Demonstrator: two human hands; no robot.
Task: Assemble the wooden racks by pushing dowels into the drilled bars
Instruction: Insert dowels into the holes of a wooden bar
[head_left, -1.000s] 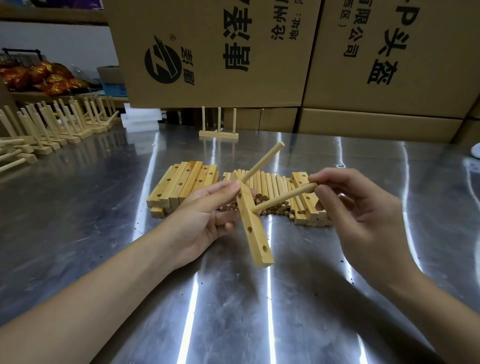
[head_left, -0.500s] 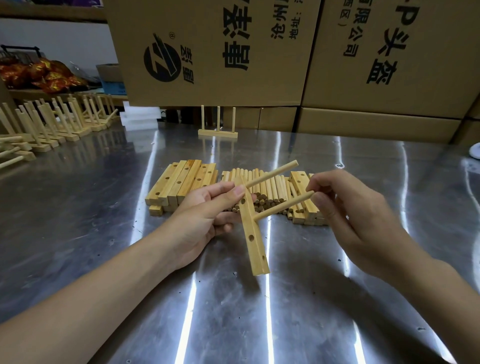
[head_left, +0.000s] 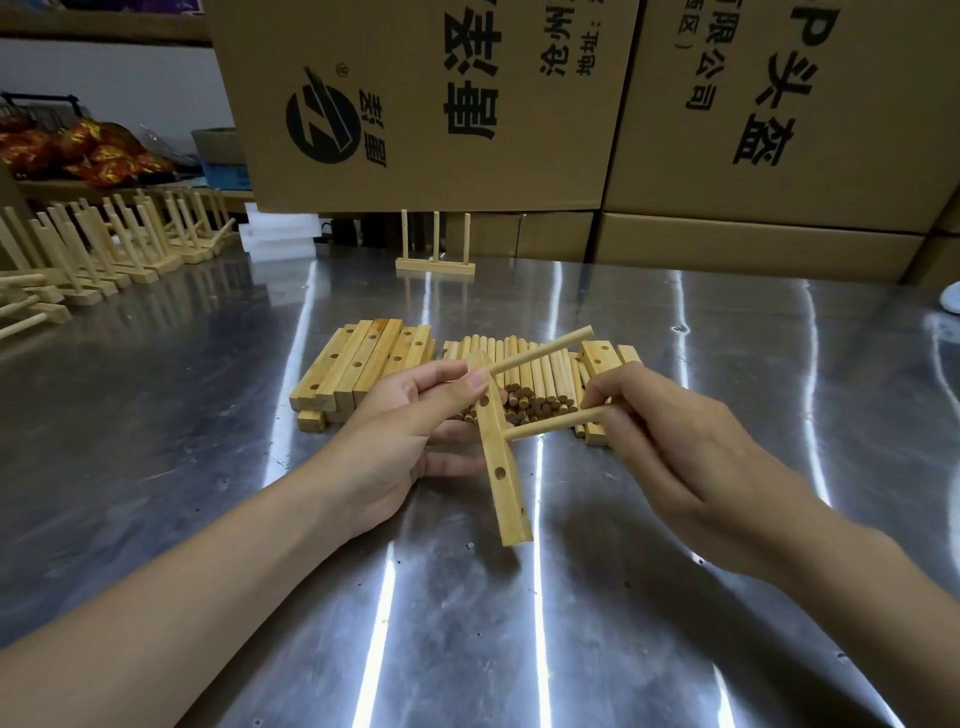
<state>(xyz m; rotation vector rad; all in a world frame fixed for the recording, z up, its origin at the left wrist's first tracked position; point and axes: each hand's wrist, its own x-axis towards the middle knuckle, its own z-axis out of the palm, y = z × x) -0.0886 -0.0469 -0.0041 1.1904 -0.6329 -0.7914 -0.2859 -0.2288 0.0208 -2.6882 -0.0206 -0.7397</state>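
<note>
The light is bright and comes from above. It makes long white streaks of glare on the shiny metal table (head_left: 156, 467), running from 12 o'clock down to 6 o'clock. The table also mirrors the small standing rack (head_left: 435, 248) at 12 o'clock as a pale smear. A soft dark shadow lies under the drilled bar (head_left: 501, 457) and under both arms. The middle is sharp. The picture bends at the edges, so the cardboard boxes (head_left: 519, 104) lean outward. The red bags (head_left: 78, 150) at 10 o'clock look soft and a bit fuzzy.
</note>
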